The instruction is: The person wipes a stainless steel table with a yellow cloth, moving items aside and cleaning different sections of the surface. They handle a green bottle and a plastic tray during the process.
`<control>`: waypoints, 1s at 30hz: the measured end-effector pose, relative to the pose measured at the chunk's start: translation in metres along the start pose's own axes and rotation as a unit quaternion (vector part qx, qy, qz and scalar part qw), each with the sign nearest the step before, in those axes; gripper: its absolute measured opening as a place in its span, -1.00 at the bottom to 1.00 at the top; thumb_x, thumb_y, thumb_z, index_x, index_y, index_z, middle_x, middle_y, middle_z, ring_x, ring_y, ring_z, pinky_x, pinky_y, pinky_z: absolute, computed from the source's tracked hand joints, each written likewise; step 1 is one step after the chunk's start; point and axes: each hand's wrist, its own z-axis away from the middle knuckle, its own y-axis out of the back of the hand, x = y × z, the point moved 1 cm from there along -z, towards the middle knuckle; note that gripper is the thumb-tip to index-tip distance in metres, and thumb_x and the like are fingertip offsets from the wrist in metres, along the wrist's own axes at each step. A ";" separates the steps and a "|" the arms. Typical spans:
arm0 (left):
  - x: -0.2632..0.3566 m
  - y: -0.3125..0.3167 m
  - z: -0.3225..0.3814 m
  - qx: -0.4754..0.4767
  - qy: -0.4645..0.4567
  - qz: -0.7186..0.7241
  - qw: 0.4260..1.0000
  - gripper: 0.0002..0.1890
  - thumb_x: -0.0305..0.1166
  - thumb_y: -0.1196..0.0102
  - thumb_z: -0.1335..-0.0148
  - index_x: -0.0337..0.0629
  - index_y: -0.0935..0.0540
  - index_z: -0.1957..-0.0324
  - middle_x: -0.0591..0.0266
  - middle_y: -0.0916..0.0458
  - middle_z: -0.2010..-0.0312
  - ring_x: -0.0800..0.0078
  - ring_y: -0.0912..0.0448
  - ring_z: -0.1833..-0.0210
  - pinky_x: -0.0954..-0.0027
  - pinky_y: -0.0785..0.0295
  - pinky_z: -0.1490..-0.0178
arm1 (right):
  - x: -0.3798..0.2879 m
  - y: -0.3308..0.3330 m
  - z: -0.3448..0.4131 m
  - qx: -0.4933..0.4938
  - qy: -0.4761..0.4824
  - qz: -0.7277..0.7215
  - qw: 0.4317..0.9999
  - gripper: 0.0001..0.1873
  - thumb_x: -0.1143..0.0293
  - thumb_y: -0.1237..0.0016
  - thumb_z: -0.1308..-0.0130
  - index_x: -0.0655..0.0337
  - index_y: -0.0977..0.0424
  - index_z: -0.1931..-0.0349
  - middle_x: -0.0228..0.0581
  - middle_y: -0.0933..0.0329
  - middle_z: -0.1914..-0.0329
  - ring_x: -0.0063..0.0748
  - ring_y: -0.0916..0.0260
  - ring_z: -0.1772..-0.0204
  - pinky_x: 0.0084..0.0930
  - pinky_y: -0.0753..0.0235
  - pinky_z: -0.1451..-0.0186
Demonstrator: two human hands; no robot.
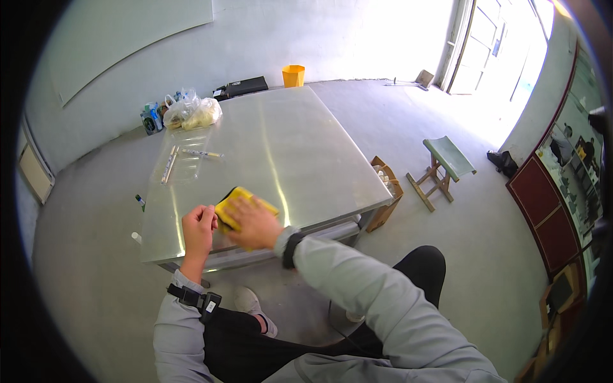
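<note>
A folded yellow cloth [233,195] with a dark edge lies on the near part of a metal-topped table [306,143]. My right hand [251,222] is spread over the cloth and presses it against the tabletop; the hand is slightly blurred. Just left of the cloth, my left hand [198,227] is curled with thumb and fingers together. Its fingertips are beside the cloth's left edge, and whether they touch it is unclear. Farther up the table's left side, a clear plastic tray [189,165] lies flat with slim wrapped sticks [168,165] on it.
Filled plastic bags [196,112] sit at the table's far left corner. Beyond the far edge are a black case [246,86] and a yellow bin [293,76]. On the right stand a cardboard box [385,210] of bottles, a green folding stool [448,155] and a glass-fronted cabinet [541,210].
</note>
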 end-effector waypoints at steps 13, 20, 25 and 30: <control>0.022 -0.011 0.013 -0.059 -0.015 -0.018 0.998 -0.65 -0.32 -0.16 -0.44 -0.29 -0.58 0.49 0.35 -0.54 0.61 0.66 -0.46 0.52 0.49 -0.31 0.42 | 0.229 0.120 0.143 0.044 -0.395 0.127 0.909 -0.14 -0.25 0.22 -0.51 0.08 -0.13 -0.65 -0.05 -0.03 -0.76 0.00 0.14 -0.79 0.10 0.21 -0.77; 0.014 -0.020 0.010 -0.108 0.008 -0.030 0.994 -0.67 -0.29 -0.17 -0.42 -0.33 -0.63 0.44 0.34 -0.60 0.58 0.64 -0.50 0.49 0.48 -0.36 0.37 | 0.178 0.087 0.123 0.048 -0.397 0.129 0.908 -0.10 -0.23 0.18 -0.49 0.20 -0.11 -0.64 0.00 0.02 -0.77 0.03 0.16 -0.79 0.17 0.27 -0.76; 0.010 -0.049 0.007 -0.120 -0.011 -0.089 0.989 -0.72 -0.30 -0.19 -0.41 -0.32 -0.66 0.37 0.25 -0.65 0.54 0.51 -0.58 0.46 0.42 -0.47 0.31 | 0.106 0.063 0.090 0.032 -0.203 0.054 0.977 -0.08 -0.25 0.08 -0.44 0.22 -0.19 -0.60 0.04 -0.05 -0.74 0.06 0.12 -0.78 0.12 0.26 -0.76; 0.017 -0.090 0.018 -0.118 -0.185 -0.262 0.940 -0.72 -0.31 -0.23 -0.36 -0.34 -0.68 0.04 0.03 -0.75 0.12 0.10 -0.71 0.04 0.22 -0.61 -0.07 | 0.079 0.064 0.056 0.066 -0.178 -0.409 0.893 -0.25 0.12 -0.10 -0.36 0.32 -0.33 -0.49 0.12 -0.35 -0.56 0.03 -0.25 -0.62 -0.12 -0.18 -0.64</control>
